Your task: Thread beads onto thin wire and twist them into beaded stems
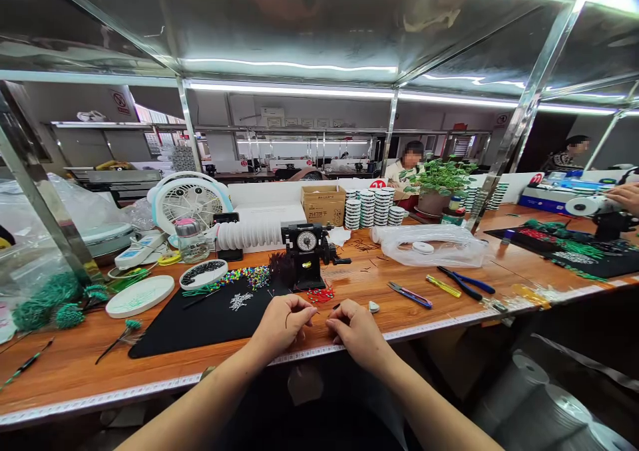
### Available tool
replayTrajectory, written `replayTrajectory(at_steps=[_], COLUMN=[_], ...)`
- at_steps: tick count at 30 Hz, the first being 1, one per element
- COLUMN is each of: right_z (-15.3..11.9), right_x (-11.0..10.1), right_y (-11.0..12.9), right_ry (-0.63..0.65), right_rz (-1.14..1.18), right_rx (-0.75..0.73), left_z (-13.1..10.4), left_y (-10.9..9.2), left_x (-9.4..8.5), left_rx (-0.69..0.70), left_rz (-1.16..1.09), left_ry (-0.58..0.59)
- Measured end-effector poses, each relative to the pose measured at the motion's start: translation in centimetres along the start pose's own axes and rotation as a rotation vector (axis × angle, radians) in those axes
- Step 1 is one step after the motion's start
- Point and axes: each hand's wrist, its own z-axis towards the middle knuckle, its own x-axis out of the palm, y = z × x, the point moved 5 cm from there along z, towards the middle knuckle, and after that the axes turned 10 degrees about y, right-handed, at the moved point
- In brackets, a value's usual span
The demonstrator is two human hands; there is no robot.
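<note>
Low over the table's front edge, my left hand is closed, its thumb and forefinger pinched together. A thin dark strand shows against its fingers. My right hand is also closed in a pinch, a short gap to the right; what it holds, if anything, is too small to make out. Just behind the hands lie small red pieces. A black hand-cranked machine with a round dial stands beyond them, with a row of white discs to its left. A small white piece lies beside my right hand.
Left, a black mat bears colored beads, near a white dish and a fan. Right lie snips, a yellow-handled tool, pliers and a plastic bag. Stacked spools stand behind.
</note>
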Motion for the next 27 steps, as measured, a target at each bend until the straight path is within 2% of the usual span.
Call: replayTrajectory(at_steps=[7, 11, 16, 20, 23, 27], right_z=[0.0, -0.3, -0.2, -0.1, -0.2, -0.4], right_x=[0.1, -0.1, -0.2, -0.1, -0.1, 0.0], right_y=[0.6, 1.3, 1.0, 0.4, 0.2, 0.2], right_ry=[-0.064, -0.081, -0.055, -0.045, -0.025, 0.007], right_rz=[-0.131, -0.197, -0.16, -0.106, -0.089, -0.086], right_rx=[-0.087, -0.113, -0.077, -0.045, -0.047, -0.055], left_z=[0.2, 0.5, 0.5, 0.0, -0.4, -0.7], left_y=[0.2, 0.9, 1.5, 1.5, 1.7, 2.4], left_x=[1.7, 1.9, 1.2, 0.7, 0.2, -1.1], left_rx=[-0.003, -0.008, -0.014, -0.014, -0.006, 0.017], left_rz=[-0.073, -0.199, -0.489, -0.683, -0.733, -0.704], left_ry=[0.046, 0.046, 0.005, 0.018, -0.008, -0.136])
